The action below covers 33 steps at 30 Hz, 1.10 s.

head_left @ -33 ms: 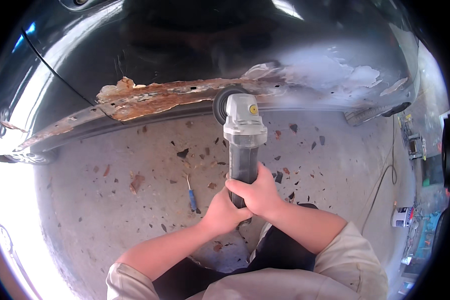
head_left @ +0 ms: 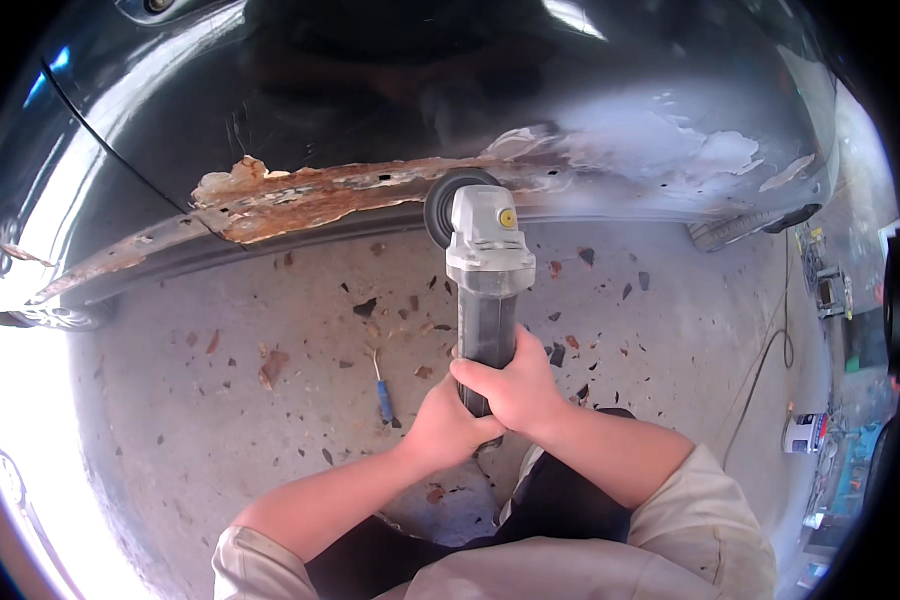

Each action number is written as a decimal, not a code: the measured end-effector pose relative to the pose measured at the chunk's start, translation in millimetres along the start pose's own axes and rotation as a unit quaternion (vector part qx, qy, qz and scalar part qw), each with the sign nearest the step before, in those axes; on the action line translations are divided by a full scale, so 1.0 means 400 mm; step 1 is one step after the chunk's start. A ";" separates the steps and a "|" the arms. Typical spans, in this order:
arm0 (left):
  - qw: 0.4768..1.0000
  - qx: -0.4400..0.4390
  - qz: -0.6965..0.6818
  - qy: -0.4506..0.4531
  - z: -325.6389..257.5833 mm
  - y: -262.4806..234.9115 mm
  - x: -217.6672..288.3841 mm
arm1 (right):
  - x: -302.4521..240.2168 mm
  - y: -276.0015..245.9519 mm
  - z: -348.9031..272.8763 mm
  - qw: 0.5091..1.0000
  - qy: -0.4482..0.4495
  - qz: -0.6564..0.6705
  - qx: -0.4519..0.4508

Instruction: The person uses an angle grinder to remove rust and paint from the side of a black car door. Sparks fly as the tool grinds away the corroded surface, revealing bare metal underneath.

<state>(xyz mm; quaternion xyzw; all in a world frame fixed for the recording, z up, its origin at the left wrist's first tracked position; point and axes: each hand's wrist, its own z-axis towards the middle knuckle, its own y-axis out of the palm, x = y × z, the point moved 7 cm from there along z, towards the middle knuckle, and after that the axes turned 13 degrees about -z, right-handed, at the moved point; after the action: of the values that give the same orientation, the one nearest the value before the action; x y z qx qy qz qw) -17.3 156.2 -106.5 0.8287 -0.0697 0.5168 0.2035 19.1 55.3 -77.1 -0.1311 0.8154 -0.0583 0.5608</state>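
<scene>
An angle grinder (head_left: 488, 262) with a grey head and dark body stands upright in the middle, its round disc (head_left: 438, 208) at the lower edge of a dark car body panel (head_left: 370, 90). Both of my hands are closed around its body. My left hand (head_left: 444, 418) wraps the lower end, and my right hand (head_left: 518, 385) grips just above it, thumb across the front. Rusted, torn metal (head_left: 300, 200) runs along the panel's lower edge, left of the disc. I cannot tell whether the disc touches the metal or is spinning.
Dark and rusty flakes (head_left: 274, 368) litter the concrete floor (head_left: 190, 420). A blue-handled screwdriver-like tool (head_left: 384, 400) lies left of my hands. Toward the right are a dark cable (head_left: 765, 360), a white tub (head_left: 803, 433) and assorted gear. A wheel (head_left: 735, 230) sits under the panel's right end.
</scene>
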 end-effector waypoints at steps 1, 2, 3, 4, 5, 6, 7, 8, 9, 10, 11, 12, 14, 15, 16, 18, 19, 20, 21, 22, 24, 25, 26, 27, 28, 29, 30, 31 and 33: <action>1.000 0.001 -0.006 -0.003 0.001 0.000 -0.004 | -0.005 -0.003 -0.002 1.000 -0.009 0.002 -0.004; 1.000 0.002 -0.012 -0.005 0.001 0.001 -0.007 | -0.006 -0.004 -0.002 1.000 -0.001 -0.005 -0.005; 1.000 0.004 -0.018 -0.008 0.001 0.001 -0.009 | -0.008 -0.004 0.001 1.000 0.007 -0.012 -0.006; 1.000 0.002 -0.022 -0.004 0.001 0.003 -0.010 | -0.007 -0.003 0.001 1.000 0.016 -0.019 -0.008; 1.000 0.000 -0.026 -0.001 0.000 0.004 -0.012 | -0.009 -0.004 -0.001 1.000 0.011 -0.015 -0.007; 1.000 -0.001 -0.030 0.003 0.000 0.005 -0.012 | -0.012 -0.004 -0.004 1.000 0.005 -0.010 -0.007; 1.000 -0.004 -0.027 0.005 0.000 0.005 -0.010 | -0.014 -0.003 -0.004 1.000 -0.001 -0.005 -0.007; 1.000 -0.006 -0.024 0.006 0.000 0.005 -0.006 | -0.011 -0.002 -0.002 1.000 -0.001 0.000 -0.010; 1.000 -0.008 -0.022 0.008 0.000 0.006 -0.004 | -0.004 -0.003 0.002 1.000 0.000 0.004 -0.012; 1.000 -0.002 -0.029 0.003 0.000 0.005 -0.010 | -0.001 -0.002 0.002 1.000 0.001 0.008 -0.014; 0.999 0.004 -0.036 -0.001 0.000 0.004 -0.019 | 0.002 -0.001 0.002 1.000 0.015 0.001 -0.014; 0.999 0.009 -0.044 -0.006 0.000 0.003 -0.025 | 0.003 0.001 0.003 0.999 0.029 -0.006 -0.014; 0.999 0.006 -0.033 -0.020 -0.004 0.007 -0.010 | 0.003 -0.002 0.001 0.999 0.036 -0.012 -0.009; 0.999 0.004 -0.027 -0.027 -0.006 0.009 -0.006 | 0.002 -0.005 -0.002 1.000 0.028 -0.010 -0.004; 1.000 0.003 -0.025 -0.015 -0.005 0.007 -0.003 | -0.004 -0.006 -0.003 1.000 0.017 -0.008 -0.001; 1.000 -0.002 -0.020 0.007 -0.003 0.005 -0.004 | -0.011 -0.003 -0.002 1.000 0.013 -0.001 -0.003; 1.000 -0.002 -0.024 0.004 -0.002 0.005 -0.008 | -0.009 -0.002 -0.002 1.000 0.015 0.002 -0.004; 1.000 -0.003 -0.028 0.000 -0.001 0.007 -0.011 | -0.004 -0.002 -0.002 1.000 0.017 0.010 -0.003; 0.999 -0.004 -0.031 -0.003 0.000 0.007 -0.015 | 0.005 -0.002 -0.002 1.000 0.019 0.018 -0.003; 1.000 -0.008 -0.027 -0.012 0.000 0.009 -0.012 | 0.010 -0.003 -0.002 0.999 0.019 0.026 -0.001; 0.999 -0.017 -0.018 -0.029 0.000 0.011 -0.002 | 0.010 -0.005 -0.001 0.999 0.010 0.034 -0.004; 0.999 -0.015 -0.019 -0.025 0.000 0.013 0.001 | 0.008 -0.007 -0.002 0.999 0.005 0.037 -0.004; 0.999 -0.013 -0.021 -0.021 0.002 0.015 0.001 | 0.011 -0.009 -0.001 1.000 0.009 0.028 -0.002; 1.000 -0.011 -0.022 -0.016 0.006 0.018 0.001 | 0.015 -0.012 0.003 1.000 0.013 0.019 0.000; 0.999 -0.011 -0.032 -0.027 0.004 0.021 -0.009 | 0.013 -0.011 0.004 1.000 0.016 0.011 -0.001; 0.998 -0.012 -0.043 -0.037 0.001 0.026 -0.027 | 0.005 -0.013 -0.003 1.000 0.019 -0.006 -0.004; 0.997 -0.012 -0.053 -0.046 -0.003 0.032 -0.046 | -0.004 -0.018 -0.017 0.999 0.021 -0.024 -0.007; 0.997 -0.015 -0.055 -0.043 -0.005 0.041 -0.060 | -0.014 -0.026 -0.027 0.999 0.021 -0.043 -0.009; 0.997 -0.022 -0.061 -0.038 -0.011 0.063 -0.088 | -0.024 -0.036 -0.047 0.996 0.002 -0.085 -0.028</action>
<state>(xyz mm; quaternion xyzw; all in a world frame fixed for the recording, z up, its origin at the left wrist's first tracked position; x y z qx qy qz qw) -45.0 131.9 -129.1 0.8459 -0.0384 0.4697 0.2499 7.0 43.2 -58.2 -0.2153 0.8041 -0.0831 0.5479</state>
